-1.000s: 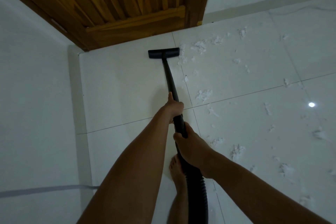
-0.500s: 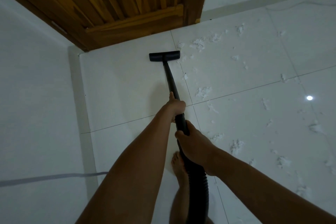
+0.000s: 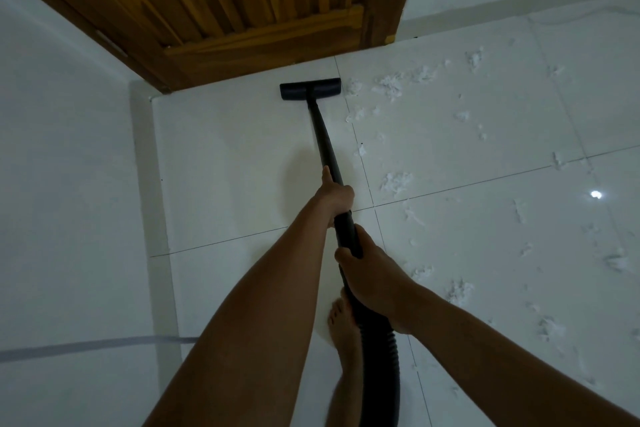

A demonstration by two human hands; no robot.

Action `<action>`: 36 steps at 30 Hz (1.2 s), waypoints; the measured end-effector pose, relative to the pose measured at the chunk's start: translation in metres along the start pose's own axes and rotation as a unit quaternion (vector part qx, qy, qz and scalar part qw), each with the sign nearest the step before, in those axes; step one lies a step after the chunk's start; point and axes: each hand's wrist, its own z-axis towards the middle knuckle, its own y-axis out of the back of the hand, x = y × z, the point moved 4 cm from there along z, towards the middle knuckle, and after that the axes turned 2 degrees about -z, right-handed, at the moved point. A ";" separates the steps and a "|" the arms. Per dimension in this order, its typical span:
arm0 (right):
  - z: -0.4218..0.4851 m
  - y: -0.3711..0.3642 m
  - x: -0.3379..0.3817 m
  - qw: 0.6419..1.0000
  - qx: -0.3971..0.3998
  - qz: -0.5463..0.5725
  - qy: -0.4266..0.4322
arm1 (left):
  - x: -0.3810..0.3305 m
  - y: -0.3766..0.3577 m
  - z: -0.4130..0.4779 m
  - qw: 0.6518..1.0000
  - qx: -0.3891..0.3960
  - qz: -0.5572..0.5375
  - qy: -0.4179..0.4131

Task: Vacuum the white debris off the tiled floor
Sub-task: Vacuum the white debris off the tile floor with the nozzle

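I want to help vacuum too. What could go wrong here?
The vacuum head sits close to the wooden door, so a push forward might bump it. The hose runs beside the bare foot and could trip it. Most white debris lies to the right and could get missed.

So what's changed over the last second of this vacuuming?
The nozzle has slid a little forward along the floor, closer to the door. Nothing was picked up or let go. Both hands kept their grip on the tube, the left hand in front and the right hand behind it. The debris scattered to the right looks much as before.
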 end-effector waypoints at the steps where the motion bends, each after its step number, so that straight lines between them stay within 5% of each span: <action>1: 0.005 0.000 0.002 1.000 0.003 0.008 -0.002 | -0.002 0.002 0.005 1.000 -0.003 0.000 -0.004; 21: 0.050 0.009 -0.017 1.000 0.014 0.008 0.002 | 0.000 -0.006 0.046 0.999 -0.026 0.000 -0.022; 36: 0.022 0.003 -0.093 0.999 0.012 -0.045 -0.006 | 0.068 -0.047 0.011 0.997 -0.066 -0.008 -0.038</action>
